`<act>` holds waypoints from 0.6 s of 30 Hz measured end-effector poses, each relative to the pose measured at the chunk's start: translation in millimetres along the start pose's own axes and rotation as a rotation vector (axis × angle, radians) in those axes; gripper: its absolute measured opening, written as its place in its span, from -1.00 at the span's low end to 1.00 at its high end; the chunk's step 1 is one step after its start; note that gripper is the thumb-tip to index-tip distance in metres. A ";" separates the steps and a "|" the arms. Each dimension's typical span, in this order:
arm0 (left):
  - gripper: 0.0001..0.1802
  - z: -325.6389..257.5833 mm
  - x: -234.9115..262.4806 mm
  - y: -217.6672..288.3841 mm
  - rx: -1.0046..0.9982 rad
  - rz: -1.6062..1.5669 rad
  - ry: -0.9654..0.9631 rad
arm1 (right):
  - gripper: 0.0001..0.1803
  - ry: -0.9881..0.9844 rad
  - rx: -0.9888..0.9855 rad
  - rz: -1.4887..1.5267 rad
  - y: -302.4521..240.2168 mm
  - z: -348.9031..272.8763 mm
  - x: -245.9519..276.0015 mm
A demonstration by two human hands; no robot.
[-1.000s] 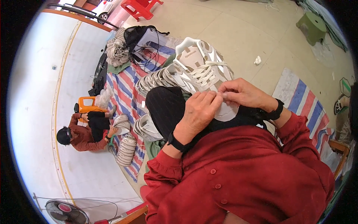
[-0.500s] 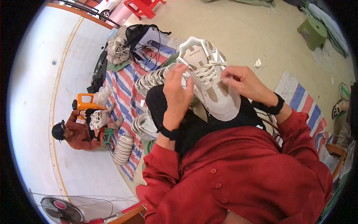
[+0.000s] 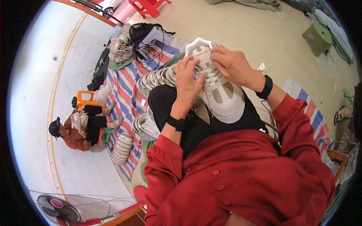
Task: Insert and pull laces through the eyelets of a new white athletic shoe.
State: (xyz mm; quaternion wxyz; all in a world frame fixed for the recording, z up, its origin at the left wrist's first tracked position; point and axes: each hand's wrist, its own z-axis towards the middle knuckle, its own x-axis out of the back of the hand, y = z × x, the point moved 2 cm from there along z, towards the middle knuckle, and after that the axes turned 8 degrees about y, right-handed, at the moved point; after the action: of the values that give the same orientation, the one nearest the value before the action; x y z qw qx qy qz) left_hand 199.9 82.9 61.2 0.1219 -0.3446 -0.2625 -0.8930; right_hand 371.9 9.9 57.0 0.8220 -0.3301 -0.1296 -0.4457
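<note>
A white and beige sneaker [image 3: 228, 109] rests across my black-trousered thighs, its toe toward me and its collar pointing away. Flat pale shoelaces [image 3: 213, 80] cross over its tongue. My left hand [image 3: 186, 81] lies against the shoe's left side, fingers bent over the edge of the lacing and thumb near the laces. On the other side, my right hand [image 3: 234, 67] has its fingers pinched together at the upper eyelets, apparently on a lace; the fingertips partly hide what they hold. Both wrists wear black bands.
Rows of similar shoes [image 3: 155, 80] and more sneakers [image 3: 146, 126] stand left of my legs on a striped sheet [image 3: 130, 86]. A co-worker [image 3: 77, 130] sits by the wall with a shoe. A fan [image 3: 58, 209], red stool [image 3: 151, 8] and green stool [image 3: 318, 38] stand around.
My right hand has moved up and away from me along the shoe, from the lower laces to the upper eyelets. My left hand has come onto the shoe's side.
</note>
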 end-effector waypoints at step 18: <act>-0.51 2.1 2.7 -3.9 -0.015 -0.013 -0.057 | -0.96 -0.399 0.165 -0.353 10.1 23.0 1.2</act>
State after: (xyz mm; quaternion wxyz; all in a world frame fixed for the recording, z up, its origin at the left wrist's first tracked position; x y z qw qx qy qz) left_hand 197.6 87.2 62.9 0.1059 -0.3691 -0.2614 -0.8856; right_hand 382.7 28.1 70.5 0.7140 -0.3156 -0.3803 -0.4959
